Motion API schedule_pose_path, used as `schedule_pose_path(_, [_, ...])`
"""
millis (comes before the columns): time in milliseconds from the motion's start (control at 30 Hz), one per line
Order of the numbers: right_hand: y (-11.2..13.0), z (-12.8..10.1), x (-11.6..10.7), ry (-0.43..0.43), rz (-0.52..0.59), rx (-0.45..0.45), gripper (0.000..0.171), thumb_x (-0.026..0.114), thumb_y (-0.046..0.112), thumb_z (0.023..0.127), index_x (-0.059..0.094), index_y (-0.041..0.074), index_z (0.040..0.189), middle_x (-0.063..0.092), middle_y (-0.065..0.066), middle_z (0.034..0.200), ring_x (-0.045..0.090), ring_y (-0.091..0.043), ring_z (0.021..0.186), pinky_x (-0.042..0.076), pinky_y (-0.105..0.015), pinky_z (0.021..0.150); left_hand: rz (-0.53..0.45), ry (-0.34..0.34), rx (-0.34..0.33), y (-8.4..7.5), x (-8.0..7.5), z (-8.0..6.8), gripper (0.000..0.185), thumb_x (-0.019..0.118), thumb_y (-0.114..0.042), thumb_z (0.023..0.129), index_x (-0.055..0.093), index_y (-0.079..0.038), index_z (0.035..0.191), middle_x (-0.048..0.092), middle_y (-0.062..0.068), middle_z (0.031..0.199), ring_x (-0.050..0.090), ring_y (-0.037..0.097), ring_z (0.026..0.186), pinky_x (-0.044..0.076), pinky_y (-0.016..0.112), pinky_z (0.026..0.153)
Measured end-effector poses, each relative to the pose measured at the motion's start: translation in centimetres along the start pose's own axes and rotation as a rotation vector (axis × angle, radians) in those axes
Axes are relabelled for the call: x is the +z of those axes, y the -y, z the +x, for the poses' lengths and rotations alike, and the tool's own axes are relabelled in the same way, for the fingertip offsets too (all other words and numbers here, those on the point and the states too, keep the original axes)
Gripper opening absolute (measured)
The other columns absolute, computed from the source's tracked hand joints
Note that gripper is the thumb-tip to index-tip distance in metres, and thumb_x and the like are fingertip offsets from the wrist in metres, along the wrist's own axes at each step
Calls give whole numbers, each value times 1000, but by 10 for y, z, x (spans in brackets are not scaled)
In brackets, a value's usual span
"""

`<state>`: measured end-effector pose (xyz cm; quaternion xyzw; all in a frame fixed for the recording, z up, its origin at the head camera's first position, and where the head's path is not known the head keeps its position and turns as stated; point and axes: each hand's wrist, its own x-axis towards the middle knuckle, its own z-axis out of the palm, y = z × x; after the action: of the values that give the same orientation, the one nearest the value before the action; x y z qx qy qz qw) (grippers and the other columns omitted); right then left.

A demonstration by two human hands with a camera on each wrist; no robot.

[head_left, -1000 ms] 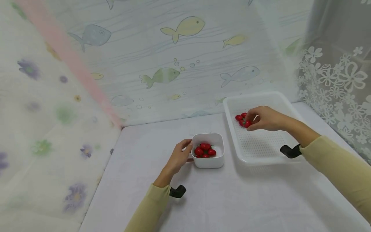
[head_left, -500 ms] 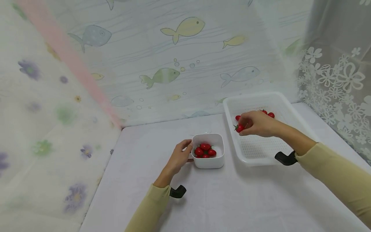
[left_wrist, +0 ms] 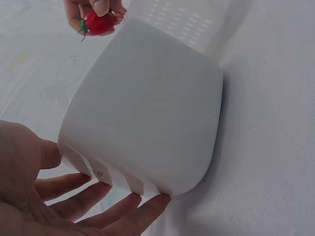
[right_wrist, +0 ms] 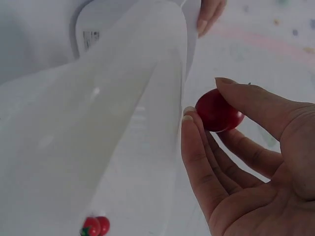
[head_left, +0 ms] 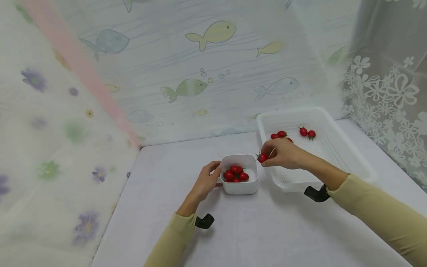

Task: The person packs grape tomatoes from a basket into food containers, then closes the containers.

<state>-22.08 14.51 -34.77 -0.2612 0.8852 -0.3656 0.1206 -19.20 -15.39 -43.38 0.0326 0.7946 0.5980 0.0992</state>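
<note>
My right hand (head_left: 283, 154) pinches a red cherry tomato (right_wrist: 219, 110) between thumb and fingertips. The tomato, with its green stem end (left_wrist: 83, 25) pointing left in the head view, is just beyond the right rim of a small white box (head_left: 241, 188). Inside that box lies a cluster of cherry tomatoes (head_left: 236, 169). My left hand (head_left: 206, 181) touches the box's left side, its fingertips (left_wrist: 162, 199) spread along the wall. Part of the right fingers is hidden behind the held tomato.
A white perforated basket (head_left: 353, 148) stands at the right, with several cherry tomatoes (head_left: 281, 134) at its left and a pair of tomatoes (head_left: 303, 131) further back. Fish-patterned curtain (head_left: 213, 66) hangs behind the white tabletop (head_left: 253, 230).
My right hand has lifted a cherry tomato from the basket and carried it left and nearer, toward the white box. The left hand and the box have stayed in place.
</note>
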Motion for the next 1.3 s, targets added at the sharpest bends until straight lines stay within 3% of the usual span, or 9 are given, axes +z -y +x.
schedule_pose_path(400, [15,19,36,45,30,-50,19,79,10,89,69,4,105,70,-3,93,69,-17,84,62,-33,76,8,-4,-2,4,1,1,43,48,-24,110,49,-4,148,43,19,156,54,41,132,63,44,85])
schedule_pose_path(933, [23,40,79,-7,-103,-68,17,80,5,87,69,2,100,69,-2,88,60,-17,81,57,-29,71,1,-3,-1,5,0,2,43,47,-23,110,48,-2,148,44,20,155,54,41,132,64,43,84])
schedule_pose_path(1000, [23,42,84,-3,-132,-81,23,80,4,86,69,2,107,70,-3,90,60,-18,83,57,-30,72,2,-2,-1,5,-1,2,43,47,-23,110,48,-2,148,44,21,155,54,42,132,63,43,84])
schedule_pose_path(1167, [22,47,92,-2,-219,-182,55,83,-1,82,63,6,133,72,-8,114,65,-24,102,60,-41,90,-13,7,4,6,-1,3,43,48,-22,110,48,-1,148,43,21,156,54,43,133,63,45,86])
schedule_pose_path(1300, [21,50,93,-16,-256,-253,62,85,-5,78,61,8,134,70,-10,121,65,-29,113,57,-47,99,-25,9,10,6,-1,4,44,48,-23,110,47,-1,148,42,22,156,53,43,132,63,46,86])
